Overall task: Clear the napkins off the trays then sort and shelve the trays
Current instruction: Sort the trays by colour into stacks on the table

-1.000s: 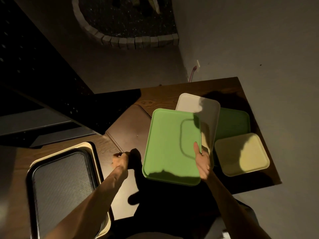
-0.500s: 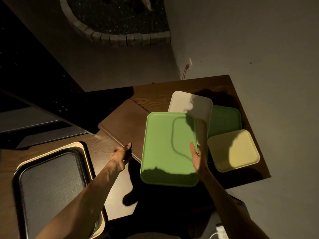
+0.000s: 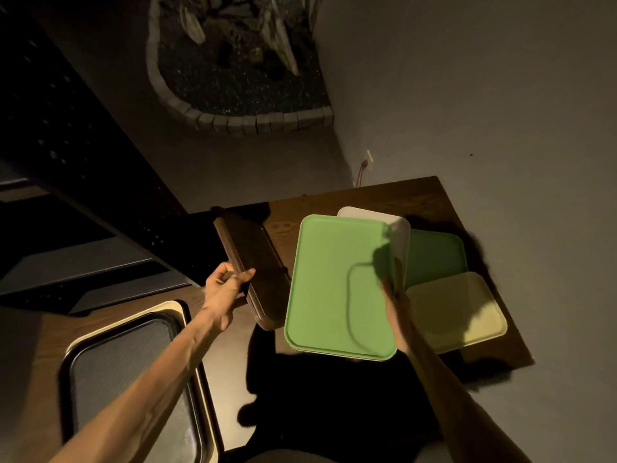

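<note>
Sorting in progress. Left hand grips dark brown rectangular plastic tray by its long edge, tilted up off the wooden counter, likely to separate it by colour. Right hand pinches light green rectangular plastic tray at its right rim, raised over white tray. No napkins visible.

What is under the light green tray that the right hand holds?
A white tray shows past the far edge of the light green tray, gripped by the right hand. Most of it is covered, so anything else underneath cannot be seen.
</note>
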`<state>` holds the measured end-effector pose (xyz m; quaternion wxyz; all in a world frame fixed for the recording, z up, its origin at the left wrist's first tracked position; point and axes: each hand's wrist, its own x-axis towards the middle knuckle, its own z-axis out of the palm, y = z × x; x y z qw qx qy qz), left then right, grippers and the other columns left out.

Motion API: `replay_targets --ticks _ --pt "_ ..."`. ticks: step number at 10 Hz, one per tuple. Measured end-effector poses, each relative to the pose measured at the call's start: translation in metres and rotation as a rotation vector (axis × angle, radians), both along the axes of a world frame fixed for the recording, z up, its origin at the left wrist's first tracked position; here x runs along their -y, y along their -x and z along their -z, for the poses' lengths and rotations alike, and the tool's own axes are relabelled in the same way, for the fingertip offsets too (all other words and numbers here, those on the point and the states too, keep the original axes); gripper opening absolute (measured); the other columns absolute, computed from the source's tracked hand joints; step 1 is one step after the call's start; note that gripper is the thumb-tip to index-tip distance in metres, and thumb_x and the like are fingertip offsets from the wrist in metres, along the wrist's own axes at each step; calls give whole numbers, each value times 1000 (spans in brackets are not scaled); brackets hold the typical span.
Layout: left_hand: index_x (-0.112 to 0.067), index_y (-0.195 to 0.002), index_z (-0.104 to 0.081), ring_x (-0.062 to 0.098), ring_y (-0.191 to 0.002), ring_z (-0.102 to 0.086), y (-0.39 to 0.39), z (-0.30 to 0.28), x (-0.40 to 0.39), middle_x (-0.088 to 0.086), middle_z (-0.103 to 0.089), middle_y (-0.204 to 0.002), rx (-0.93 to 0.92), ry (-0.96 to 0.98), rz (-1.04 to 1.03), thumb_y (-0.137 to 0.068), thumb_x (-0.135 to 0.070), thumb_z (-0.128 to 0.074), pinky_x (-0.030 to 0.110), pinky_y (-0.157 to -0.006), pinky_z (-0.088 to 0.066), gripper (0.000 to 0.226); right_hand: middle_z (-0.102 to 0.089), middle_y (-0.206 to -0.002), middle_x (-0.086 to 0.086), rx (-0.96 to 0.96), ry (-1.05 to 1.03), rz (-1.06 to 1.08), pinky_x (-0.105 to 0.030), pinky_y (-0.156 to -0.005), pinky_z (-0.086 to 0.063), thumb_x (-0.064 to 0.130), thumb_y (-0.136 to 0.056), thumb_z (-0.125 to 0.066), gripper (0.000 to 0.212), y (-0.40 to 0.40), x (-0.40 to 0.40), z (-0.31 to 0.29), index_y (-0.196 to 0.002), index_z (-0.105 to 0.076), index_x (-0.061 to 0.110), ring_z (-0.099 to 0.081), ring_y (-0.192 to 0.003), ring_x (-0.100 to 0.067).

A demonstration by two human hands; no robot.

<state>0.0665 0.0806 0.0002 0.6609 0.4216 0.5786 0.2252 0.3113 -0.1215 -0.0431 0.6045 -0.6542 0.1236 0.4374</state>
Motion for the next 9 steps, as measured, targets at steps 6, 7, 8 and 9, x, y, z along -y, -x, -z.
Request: replay_targets --ticks 6,7,8,9 --pt "-14 -110 -64 24 -142 -33 -19 13 77 4 -37 -154 -343 -575 299 -82 -2 -61 49 -112 -38 31 -72 -112 2 263 196 -373 -47 -101 -50 98 -55 -45 90 58 -16 106 -107 -66 27 -66 -109 -24" --pt "-7 -104 -63 27 -146 -28 -24 21 95 10 -40 -152 -372 -582 310 -82 1 -60 43 -119 -25 23 -62 -133 -6 301 320 -442 -49 -109 -42 90 -72 -42 92 79 -22 63 -131 -56 20 -53 -128 -32" --pt "-4 -103 -61 28 -148 -22 -30 34 109 11 -36 -154 -393 -559 369 -83 -2 -58 31 -118 -15 20 -45 -149 -15 436 463 -594 -47 -115 -31 63 -97 -31 72 98 -27 28 -146 -41 10 -38 -139 -35" --pt "-5 -117 -56 29 -150 -14 -34 51 117 12 -28 -158 -434 -550 507 -90 -11 -54 40 -122 -13 27 -38 -154 -12 420 483 -640 -48 -117 -26 61 -98 -27 71 107 -25 32 -149 -35 14 -32 -142 -33"
